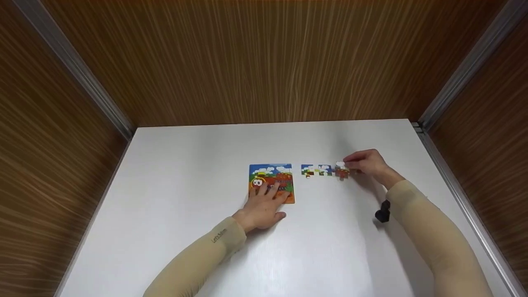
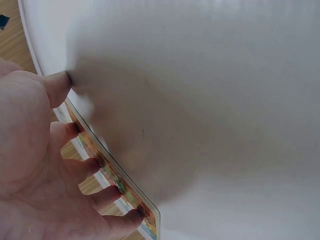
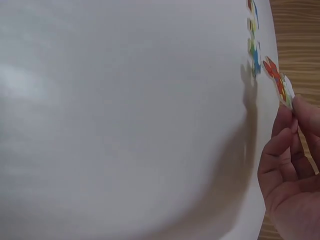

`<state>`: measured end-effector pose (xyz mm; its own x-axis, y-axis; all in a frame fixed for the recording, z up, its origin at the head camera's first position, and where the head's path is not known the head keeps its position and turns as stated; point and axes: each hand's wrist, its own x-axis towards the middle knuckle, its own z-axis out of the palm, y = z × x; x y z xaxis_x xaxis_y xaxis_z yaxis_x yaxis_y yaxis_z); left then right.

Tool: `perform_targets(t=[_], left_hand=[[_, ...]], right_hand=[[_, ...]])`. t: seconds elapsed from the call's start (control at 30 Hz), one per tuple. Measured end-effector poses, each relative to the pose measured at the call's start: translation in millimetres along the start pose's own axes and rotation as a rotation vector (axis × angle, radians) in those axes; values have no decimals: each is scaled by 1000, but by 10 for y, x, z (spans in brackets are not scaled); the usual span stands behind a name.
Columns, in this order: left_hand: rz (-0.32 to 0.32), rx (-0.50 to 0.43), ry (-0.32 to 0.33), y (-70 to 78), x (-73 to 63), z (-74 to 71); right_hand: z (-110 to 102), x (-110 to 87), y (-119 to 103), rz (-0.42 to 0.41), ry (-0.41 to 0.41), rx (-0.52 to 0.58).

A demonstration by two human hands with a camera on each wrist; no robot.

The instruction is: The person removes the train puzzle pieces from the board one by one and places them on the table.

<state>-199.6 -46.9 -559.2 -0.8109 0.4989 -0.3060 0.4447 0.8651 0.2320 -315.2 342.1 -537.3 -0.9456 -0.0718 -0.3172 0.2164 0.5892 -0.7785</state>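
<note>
One puzzle piece [image 3: 280, 84], right hand [image 1: 370, 164] pinching: seemingly light, stiff, thickness unclear; edge grip suits. Left hand [image 1: 262, 209], fingers spread, touches board [image 1: 264, 167].

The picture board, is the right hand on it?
No, the left hand rests on the picture board; the right hand pinches a puzzle piece.

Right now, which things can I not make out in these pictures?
Board, lower part: head view, covered by left hand.
Held piece, one end: right wrist view, behind right hand.
Lying pieces: right wrist view, cut off by top edge.
Dark thing: left wrist view, cut off by left edge.
</note>
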Motion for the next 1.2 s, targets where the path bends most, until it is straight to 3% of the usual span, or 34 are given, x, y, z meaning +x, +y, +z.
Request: perform_targets(t=[0.23, 0.6, 0.83, 0.97, 1.2], left_hand=[[3, 7, 2, 1, 10, 5], [20, 5, 14, 14, 1, -11], [24, 29, 21, 27, 0, -6], [30, 45, 32, 31, -16, -21], [25, 50, 30, 13, -6, -10]], right_hand=[[-23, 24, 47, 33, 20, -96], [44, 59, -23, 15, 34, -209], [47, 83, -30, -57, 51, -280], [65, 73, -39, -91, 64, -297], [119, 58, -105, -58, 82, -255]])
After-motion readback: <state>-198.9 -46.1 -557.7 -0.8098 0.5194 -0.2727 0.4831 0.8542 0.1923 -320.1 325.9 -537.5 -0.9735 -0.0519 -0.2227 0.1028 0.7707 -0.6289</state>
